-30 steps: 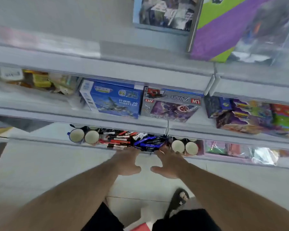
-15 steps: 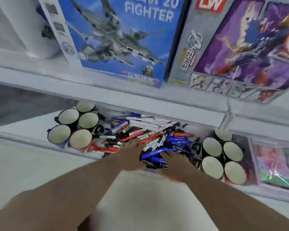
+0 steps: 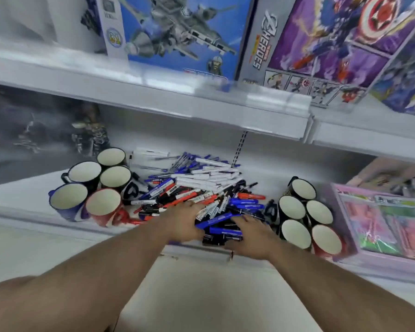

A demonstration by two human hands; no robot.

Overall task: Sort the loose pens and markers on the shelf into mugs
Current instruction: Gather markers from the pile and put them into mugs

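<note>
A heap of red, blue, black and white pens and markers (image 3: 201, 185) lies in the middle of the low shelf (image 3: 15, 195). Several empty mugs (image 3: 86, 188) stand left of the heap, among them a red mug (image 3: 103, 207) and a blue mug (image 3: 67, 202). Another cluster of dark mugs (image 3: 304, 216) stands to the right. My left hand (image 3: 185, 221) rests flat on the near side of the heap. A little to the right, my right hand (image 3: 252, 233) lies on the blue markers (image 3: 223, 231) at the front edge. Whether either hand grips a pen is hidden.
The upper shelf (image 3: 201, 104) hangs low over the heap and carries a blue fighter-jet box (image 3: 173, 32) and a purple heroes box (image 3: 321, 44). A pink plastic bin (image 3: 381, 228) stands right of the mugs. A dark box (image 3: 41, 130) leans at the back left.
The view has dropped and closed in on the low shelf. Both hands have reached forward from the shelf's front lip onto the pen heap.
</note>
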